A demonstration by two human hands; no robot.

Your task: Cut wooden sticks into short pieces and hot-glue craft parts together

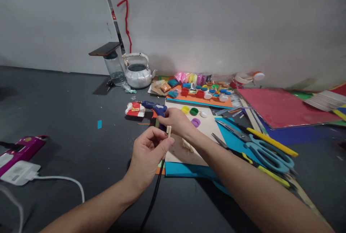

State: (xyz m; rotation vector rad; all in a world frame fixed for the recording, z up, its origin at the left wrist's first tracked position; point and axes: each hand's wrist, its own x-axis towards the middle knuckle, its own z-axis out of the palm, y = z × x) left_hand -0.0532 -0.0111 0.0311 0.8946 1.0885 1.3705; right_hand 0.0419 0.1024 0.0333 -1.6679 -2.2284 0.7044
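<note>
Between thumb and fingertips, my left hand (pixel 150 152) pinches a small pale wooden stick piece (pixel 169 131), which stands upright and looks doubled. Just beyond it, my right hand (pixel 177 120) is closed around the handle of a blue hot glue gun (pixel 155 107). The gun's nozzle points left toward a red and white packet (pixel 135 109), and part of its grip is hidden by my fingers. Below my right wrist, a row of short wooden sticks (pixel 187 145) lies on a beige board (pixel 178 158). A black cord (pixel 155 193) runs toward me beside my left hand.
Paint lids, including a purple one (pixel 196 122), sit on the board. Blue-handled scissors (pixel 266 150) and yellow-handled pliers (pixel 273 176) lie at right near red sheets (pixel 283 107). Behind stand a kettle (pixel 138 76) and a water jar (pixel 115 71). A purple power strip (pixel 23 150) is left.
</note>
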